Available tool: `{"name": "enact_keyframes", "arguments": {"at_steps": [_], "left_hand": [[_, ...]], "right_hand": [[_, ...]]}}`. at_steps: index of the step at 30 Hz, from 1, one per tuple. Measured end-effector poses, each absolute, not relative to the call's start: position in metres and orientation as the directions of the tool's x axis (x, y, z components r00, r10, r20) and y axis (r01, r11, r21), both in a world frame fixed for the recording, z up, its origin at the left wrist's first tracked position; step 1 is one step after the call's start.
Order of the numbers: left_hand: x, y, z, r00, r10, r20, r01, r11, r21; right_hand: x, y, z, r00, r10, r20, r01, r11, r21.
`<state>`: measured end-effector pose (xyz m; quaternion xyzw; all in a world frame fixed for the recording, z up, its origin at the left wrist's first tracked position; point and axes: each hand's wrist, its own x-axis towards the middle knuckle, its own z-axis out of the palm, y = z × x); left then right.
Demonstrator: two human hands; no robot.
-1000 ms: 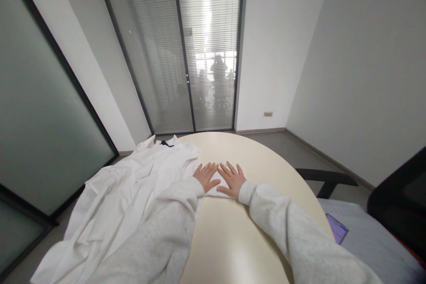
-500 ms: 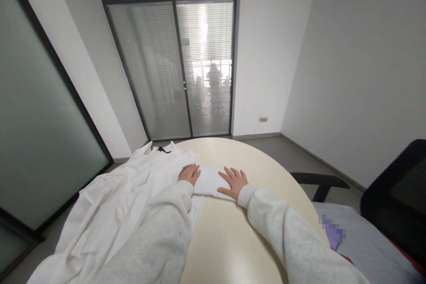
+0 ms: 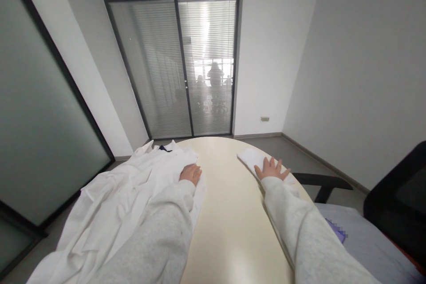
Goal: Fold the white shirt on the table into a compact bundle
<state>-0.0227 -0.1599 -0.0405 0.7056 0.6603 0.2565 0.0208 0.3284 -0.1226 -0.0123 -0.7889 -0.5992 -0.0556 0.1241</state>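
Note:
A round cream table (image 3: 229, 213) fills the foreground. My right hand (image 3: 271, 169) lies flat, fingers spread, on a small folded white cloth (image 3: 251, 158) near the table's right edge. My left hand (image 3: 191, 173) rests with curled fingers on a large heap of crumpled white garments (image 3: 129, 195) covering the table's left side. Both arms wear light grey sleeves.
A black office chair (image 3: 396, 199) with an armrest (image 3: 321, 181) stands at the right, with a grey surface and a purple item (image 3: 336, 230) beside it. Sliding glass doors with blinds (image 3: 176, 62) are ahead; a frosted glass wall (image 3: 36, 111) runs on the left.
My right hand slid the folded white cloth from the table's middle to the right edge. My left hand stayed on the garment heap, its fingers curled in from flat.

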Motion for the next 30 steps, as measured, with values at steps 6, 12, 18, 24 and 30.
{"name": "enact_keyframes", "arguments": {"at_steps": [6, 12, 18, 24, 30], "left_hand": [[-0.021, -0.162, -0.037, -0.001, 0.953, 0.301, 0.927, -0.112, 0.358], [-0.021, -0.161, -0.038, 0.017, 0.963, 0.269, 0.94, -0.107, 0.325], [-0.02, -0.162, -0.036, 0.036, 0.967, 0.253, 0.952, -0.111, 0.287], [-0.019, -0.163, -0.034, 0.035, 0.968, 0.25, 0.949, -0.111, 0.296], [-0.019, -0.162, -0.033, 0.036, 0.97, 0.242, 0.946, -0.111, 0.304]], "right_hand": [[0.329, -0.121, -0.015, -0.398, 0.913, 0.094, 0.917, 0.398, 0.014], [0.321, -0.108, -0.024, -0.263, 0.963, 0.061, 0.965, 0.262, 0.022], [0.307, -0.091, -0.027, -0.05, 0.993, 0.106, 0.998, 0.046, 0.038], [0.312, -0.072, -0.029, -0.007, 0.993, 0.117, 0.999, 0.011, -0.038], [0.342, -0.069, 0.001, 0.074, 0.974, 0.213, 0.99, -0.047, -0.131]]}}
